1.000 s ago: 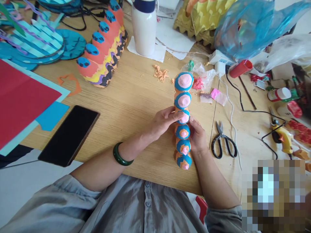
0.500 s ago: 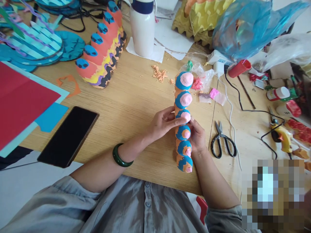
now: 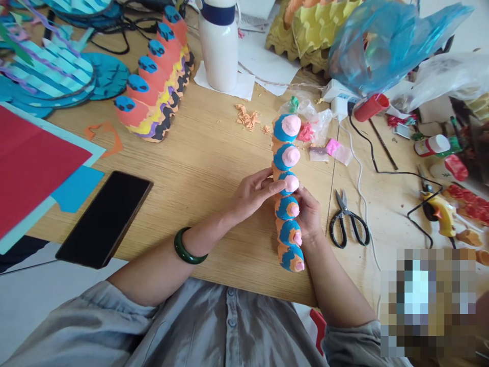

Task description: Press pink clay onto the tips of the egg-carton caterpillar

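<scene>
Between my hands is an egg carton strip (image 3: 280,219) covered in orange clay, its row of bumps coated in blue with pink clay on top. Larger pink caps cover the three far bumps; smaller pink dabs sit on the near ones. My left hand (image 3: 254,193) grips the strip from the left, its thumb pressing at the third pink cap (image 3: 292,183). On the right side, my right hand (image 3: 310,211) is closed around the strip, its fingertips partly hidden behind it. Black-handled scissors (image 3: 346,219) lie to the right of that hand.
A dark phone (image 3: 105,219) and red paper (image 3: 38,168) lie at left. Behind them stands a clay-covered carton piece (image 3: 153,86). A white bottle (image 3: 218,51), orange clay scraps (image 3: 247,118) and a blue plastic bag (image 3: 367,51) are farther back. Cables and a yellow glue gun (image 3: 439,209) lie at right.
My left thumb has drawn back slightly to the left on the third pink cap. The whole view has shifted a little; both hands keep their hold on the strip.
</scene>
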Motion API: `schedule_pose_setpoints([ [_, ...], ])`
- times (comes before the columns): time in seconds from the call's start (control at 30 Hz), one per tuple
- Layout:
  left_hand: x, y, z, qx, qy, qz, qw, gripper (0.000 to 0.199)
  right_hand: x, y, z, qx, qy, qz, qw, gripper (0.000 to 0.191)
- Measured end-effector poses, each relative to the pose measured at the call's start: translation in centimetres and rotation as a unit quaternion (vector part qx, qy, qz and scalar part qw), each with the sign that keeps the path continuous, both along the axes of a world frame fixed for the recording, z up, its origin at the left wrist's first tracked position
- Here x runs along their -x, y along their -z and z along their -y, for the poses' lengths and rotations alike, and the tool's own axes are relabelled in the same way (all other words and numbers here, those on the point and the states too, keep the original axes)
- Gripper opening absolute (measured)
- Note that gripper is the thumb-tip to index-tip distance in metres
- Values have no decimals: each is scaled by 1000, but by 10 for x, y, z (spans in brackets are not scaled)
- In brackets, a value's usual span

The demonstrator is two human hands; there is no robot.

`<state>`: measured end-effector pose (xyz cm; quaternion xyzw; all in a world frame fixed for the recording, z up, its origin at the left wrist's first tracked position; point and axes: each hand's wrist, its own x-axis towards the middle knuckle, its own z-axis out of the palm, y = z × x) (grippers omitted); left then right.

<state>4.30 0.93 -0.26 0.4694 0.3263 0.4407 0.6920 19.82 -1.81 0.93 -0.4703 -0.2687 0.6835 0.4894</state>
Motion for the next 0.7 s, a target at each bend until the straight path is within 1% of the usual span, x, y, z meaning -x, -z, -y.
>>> schedule_pose_setpoints([
  [0.1, -2, 1, 1, 16, 2, 15, 1000, 58, 4, 2, -1, 18, 30, -51, 998, 27],
  [0.2, -3, 2, 2, 23, -19, 1, 1000, 57, 7, 1, -1, 15, 34, -41, 998, 24],
  [0.3, -2, 3, 3, 10, -16, -1, 1000, 55, 9, -1, 1, 6, 24, -29, 999, 24],
  [0.47, 1, 5, 4, -25, -25, -27, 999, 53, 11, 1, 3, -22, 59, -22, 998, 26],
  [0.53, 1, 3, 3, -30, -18, -24, 999, 54, 11, 3, 3, -28, 63, -16, 997, 27],
  [0.6, 3, -1, 2, -25, 5, -14, 1000, 59, 11, 3, 5, -32, 63, 0, 997, 28],
  [0.7, 5, -7, 1, -19, 15, -23, 999, 51, 11, 2, 7, -55, 72, 32, 995, 27],
])
